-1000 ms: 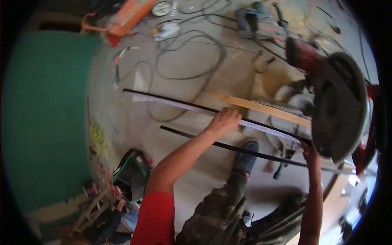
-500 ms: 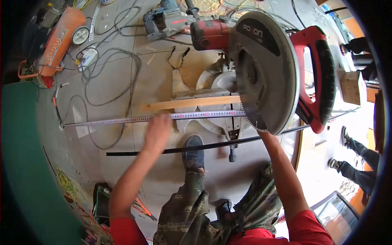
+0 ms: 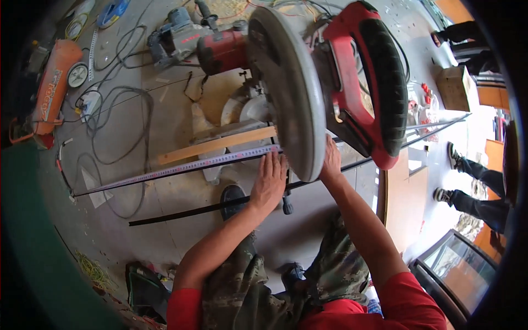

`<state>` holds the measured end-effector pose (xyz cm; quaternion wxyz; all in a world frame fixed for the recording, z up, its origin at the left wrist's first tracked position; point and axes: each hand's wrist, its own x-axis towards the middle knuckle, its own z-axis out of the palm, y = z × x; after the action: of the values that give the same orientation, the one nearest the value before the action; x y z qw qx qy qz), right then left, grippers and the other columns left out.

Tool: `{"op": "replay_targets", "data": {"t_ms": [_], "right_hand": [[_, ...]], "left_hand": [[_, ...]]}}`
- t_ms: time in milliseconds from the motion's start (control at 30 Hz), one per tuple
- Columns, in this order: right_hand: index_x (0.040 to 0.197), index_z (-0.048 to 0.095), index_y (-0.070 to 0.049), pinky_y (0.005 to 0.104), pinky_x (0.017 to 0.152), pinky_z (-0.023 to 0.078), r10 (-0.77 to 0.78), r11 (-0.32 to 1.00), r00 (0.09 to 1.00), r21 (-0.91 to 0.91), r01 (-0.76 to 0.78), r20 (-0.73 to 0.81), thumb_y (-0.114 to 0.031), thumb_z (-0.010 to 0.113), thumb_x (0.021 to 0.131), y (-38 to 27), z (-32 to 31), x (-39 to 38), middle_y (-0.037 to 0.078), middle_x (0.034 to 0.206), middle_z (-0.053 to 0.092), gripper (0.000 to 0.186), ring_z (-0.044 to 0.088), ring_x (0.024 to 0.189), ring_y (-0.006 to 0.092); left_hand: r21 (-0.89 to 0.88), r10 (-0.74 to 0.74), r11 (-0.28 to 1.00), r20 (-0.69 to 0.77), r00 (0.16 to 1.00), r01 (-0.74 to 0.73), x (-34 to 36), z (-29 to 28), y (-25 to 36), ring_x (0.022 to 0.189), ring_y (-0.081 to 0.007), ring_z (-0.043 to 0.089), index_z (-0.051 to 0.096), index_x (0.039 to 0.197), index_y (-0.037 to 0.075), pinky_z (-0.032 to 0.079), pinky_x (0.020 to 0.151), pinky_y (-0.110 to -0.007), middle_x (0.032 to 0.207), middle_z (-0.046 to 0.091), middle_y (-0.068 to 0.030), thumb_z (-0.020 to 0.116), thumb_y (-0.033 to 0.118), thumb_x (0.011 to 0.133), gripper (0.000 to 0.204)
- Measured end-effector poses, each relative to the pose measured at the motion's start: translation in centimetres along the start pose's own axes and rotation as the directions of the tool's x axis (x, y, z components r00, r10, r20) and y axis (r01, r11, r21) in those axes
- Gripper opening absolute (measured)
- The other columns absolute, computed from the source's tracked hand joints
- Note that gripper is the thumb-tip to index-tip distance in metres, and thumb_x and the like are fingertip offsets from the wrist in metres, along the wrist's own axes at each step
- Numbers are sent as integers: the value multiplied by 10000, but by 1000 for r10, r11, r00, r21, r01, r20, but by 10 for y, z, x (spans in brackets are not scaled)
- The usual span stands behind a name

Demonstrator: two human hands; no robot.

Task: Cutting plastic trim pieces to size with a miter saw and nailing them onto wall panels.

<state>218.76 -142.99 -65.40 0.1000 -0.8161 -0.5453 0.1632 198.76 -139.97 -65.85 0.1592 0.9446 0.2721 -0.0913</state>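
Note:
A white tape measure point(image 3: 187, 166) stretches along a thin dark strip point(image 3: 124, 186), running across the base of a mitre saw point(image 3: 291, 99). My left hand point(image 3: 268, 181) holds the tape just left of the saw head, its fingers bent over the tape's edge. Partly behind the saw head, my right hand point(image 3: 331, 160) is by the same line on the right; its fingers are mostly hidden, so what it grips is unclear. A light wooden strip point(image 3: 217, 144) lies along the saw's fence. Nearer to me, a long black strip point(image 3: 181, 216) passes beneath my forearms.
Beyond the saw lies a grey-blue power tool point(image 3: 179, 41) among loose cables point(image 3: 118, 104). An orange air compressor point(image 3: 52, 88) stands at the far left, a green surface point(image 3: 33, 220) nearer. A wooden box point(image 3: 458, 88) and other people's legs point(image 3: 478, 190) are on the right.
My left hand has slid right along the tape, up close to the saw head. The view has shifted, and more of my right hand shows beside the saw.

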Motion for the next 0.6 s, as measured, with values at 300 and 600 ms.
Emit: {"op": "replay_targets", "data": {"t_ms": [300, 600], "right_hand": [[1244, 579, -106, 438, 956, 448, -185, 965, 963, 148, 216, -198, -263, 591, 891, 100, -15, 8, 197, 1240, 569, 386, 555, 1136, 358], [928, 606, -87, 447, 751, 447, 250, 804, 950, 587, -95, -189, -382, 757, 709, 98, 12, 2, 130, 978, 599, 397, 587, 920, 327]], "left_hand": [[233, 37, 972, -133, 990, -5, 18, -10, 14, 1250, -399, 459, 397, 1403, -57, 344, 1073, -503, 1320, 477, -304, 439, 120, 900, 535], [236, -70, 969, -32, 997, 76, 49, -17, 30, 971, -352, 514, 518, 1266, 78, 409, 923, -491, 1052, 538, -166, 535, 138, 863, 408]]}}
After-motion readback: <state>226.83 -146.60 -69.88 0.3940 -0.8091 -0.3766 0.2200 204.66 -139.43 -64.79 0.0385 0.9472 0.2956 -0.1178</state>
